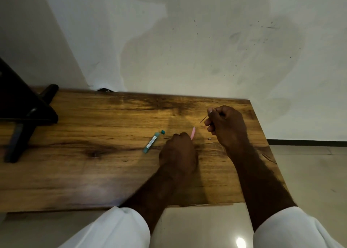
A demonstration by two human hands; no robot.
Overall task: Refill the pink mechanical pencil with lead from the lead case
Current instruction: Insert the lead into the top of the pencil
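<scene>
Left hand [178, 150] fists pink pencil [193, 132] upright, open end up for loading; right hand [225, 124] pinches lead [203, 119] just right of pencil; opened lead case [151, 142] lies left of pencil.

- Table [93, 172] stands against the wall [187, 41].
- Lead case [151, 142] lies on the table, left of the left hand [178, 152]; its cap [163, 132] sits just beyond its far end.
- Pencil [192, 132] sticks out beyond the left hand.
- Right hand [225, 125] is right of the pencil, a lead [202, 119] pointing left from it.
- Stand [24, 116] is on the table's far left.
</scene>
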